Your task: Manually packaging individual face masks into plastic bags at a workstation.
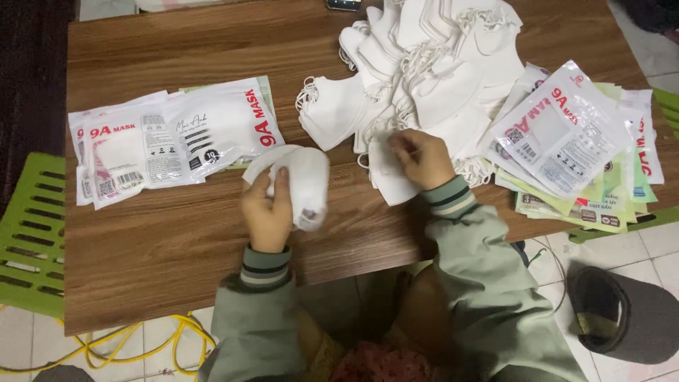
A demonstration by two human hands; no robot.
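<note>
My left hand (267, 210) grips a small stack of folded white face masks (303, 180) just above the brown wooden table (170, 233). My right hand (422, 157) pinches a single white mask (387, 175) lying at the near edge of a big loose pile of white masks (424, 64). Filled plastic mask packets (170, 138) lie to the left of my left hand. A stack of empty printed packets (566, 134) sits to the right of my right hand. Both arms wear grey-green sleeves with striped cuffs.
A green plastic stool (32, 233) stands left of the table. Yellow cable (148, 346) coils on the tiled floor at lower left. A dark round container (622, 318) stands on the floor at lower right. A dark phone-like object (344, 4) lies at the far table edge.
</note>
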